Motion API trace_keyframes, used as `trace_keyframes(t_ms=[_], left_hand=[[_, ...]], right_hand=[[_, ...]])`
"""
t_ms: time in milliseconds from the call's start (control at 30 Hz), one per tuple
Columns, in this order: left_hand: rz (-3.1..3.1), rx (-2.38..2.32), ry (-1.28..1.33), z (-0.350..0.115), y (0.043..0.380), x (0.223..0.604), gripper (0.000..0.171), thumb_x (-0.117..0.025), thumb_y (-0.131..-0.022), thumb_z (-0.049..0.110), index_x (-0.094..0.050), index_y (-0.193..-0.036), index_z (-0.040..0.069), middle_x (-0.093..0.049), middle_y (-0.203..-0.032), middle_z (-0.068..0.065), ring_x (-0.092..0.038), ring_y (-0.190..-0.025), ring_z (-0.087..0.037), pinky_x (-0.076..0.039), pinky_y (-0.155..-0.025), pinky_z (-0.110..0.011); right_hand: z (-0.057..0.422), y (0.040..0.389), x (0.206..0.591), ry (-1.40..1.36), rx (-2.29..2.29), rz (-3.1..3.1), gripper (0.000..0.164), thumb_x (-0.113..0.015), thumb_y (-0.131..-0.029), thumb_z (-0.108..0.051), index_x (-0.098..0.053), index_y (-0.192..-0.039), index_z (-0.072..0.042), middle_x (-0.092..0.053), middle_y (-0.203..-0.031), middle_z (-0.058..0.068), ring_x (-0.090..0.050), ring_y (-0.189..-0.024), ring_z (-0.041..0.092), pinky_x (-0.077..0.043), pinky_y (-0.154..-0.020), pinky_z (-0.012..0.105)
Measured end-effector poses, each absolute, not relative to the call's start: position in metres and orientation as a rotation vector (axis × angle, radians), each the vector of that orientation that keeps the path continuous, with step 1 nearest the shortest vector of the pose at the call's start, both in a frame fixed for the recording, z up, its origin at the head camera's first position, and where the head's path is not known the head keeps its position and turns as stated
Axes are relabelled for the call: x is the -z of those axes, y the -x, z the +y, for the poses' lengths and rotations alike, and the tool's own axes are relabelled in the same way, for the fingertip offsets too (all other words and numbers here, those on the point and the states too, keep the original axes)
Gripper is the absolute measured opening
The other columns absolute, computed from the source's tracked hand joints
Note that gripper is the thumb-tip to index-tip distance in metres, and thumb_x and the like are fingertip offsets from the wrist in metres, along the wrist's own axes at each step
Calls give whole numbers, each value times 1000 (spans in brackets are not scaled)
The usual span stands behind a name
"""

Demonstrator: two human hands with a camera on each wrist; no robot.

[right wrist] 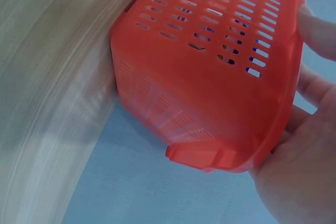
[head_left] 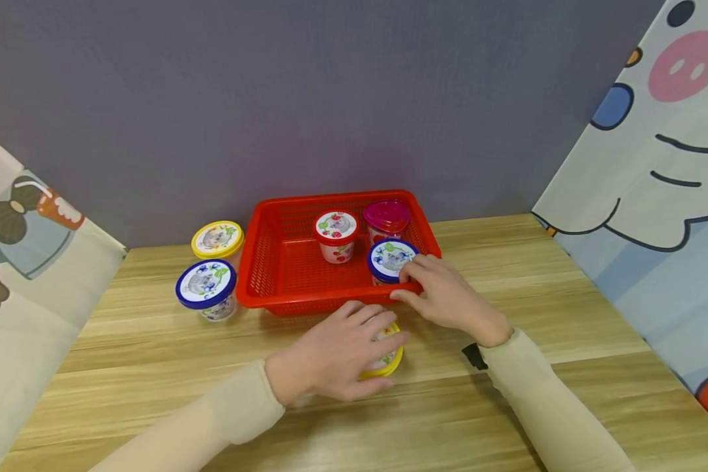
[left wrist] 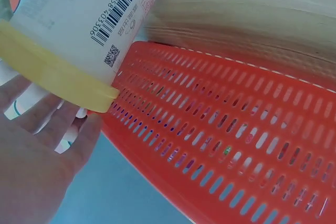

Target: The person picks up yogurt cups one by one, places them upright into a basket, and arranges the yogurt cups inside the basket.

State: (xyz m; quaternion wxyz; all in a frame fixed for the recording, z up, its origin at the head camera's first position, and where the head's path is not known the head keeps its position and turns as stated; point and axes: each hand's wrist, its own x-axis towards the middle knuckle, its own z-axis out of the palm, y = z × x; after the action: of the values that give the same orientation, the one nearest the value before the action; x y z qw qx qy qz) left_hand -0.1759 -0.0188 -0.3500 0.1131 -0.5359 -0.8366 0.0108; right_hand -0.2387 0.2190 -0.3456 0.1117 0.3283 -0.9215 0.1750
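My left hand (head_left: 348,354) lies over a yellow-lidded cup (head_left: 392,360) in front of the red basket (head_left: 295,300), its fingers spread across the lid. The left wrist view shows that cup's white side with a barcode (left wrist: 113,17), close to the basket wall. At the basket's front right corner, my right hand (head_left: 448,295) grips the rim, thumb outside and fingers inside, beside a blue-lidded cup (head_left: 392,259). A red-lidded cup (head_left: 336,229) and a cup with a magenta lid (head_left: 386,216) also stand inside the basket. The right fingertips are partly hidden behind the rim.
Left of the basket stand another yellow-lidded cup (head_left: 217,239) and another blue-lidded cup (head_left: 206,285) on the wooden table (head_left: 118,367). A grey wall (head_left: 330,98) rises behind the basket. Cartoon-printed panels (head_left: 643,183) flank the table.
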Motion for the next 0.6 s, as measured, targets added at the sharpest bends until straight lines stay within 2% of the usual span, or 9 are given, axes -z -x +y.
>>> trace_keyframes(t_ms=[267,600], left_hand=[[-2501,-12,1573,-13,182,355,69,-56,-92,66,-53,-146,22,-52,-144,-7,-47,-132,-25,-42,-104,-46],[-2567,-67,1560,-6,185,359,71,-55,-90,69,-52,-145,25,-50,-142,-7,-48,-127,-24,-52,-88,-46]], right_hand=[[220,239,346,-965,-507,-2703,26,-75,-93,-36,-62,-97,-14,-56,-90,-1,-51,-82,18,-44,-75,37],[219,239,346,-959,-511,-2709,27,-74,-93,-37,-62,-99,-14,-56,-92,-1,-51,-83,18,-44,-76,38]])
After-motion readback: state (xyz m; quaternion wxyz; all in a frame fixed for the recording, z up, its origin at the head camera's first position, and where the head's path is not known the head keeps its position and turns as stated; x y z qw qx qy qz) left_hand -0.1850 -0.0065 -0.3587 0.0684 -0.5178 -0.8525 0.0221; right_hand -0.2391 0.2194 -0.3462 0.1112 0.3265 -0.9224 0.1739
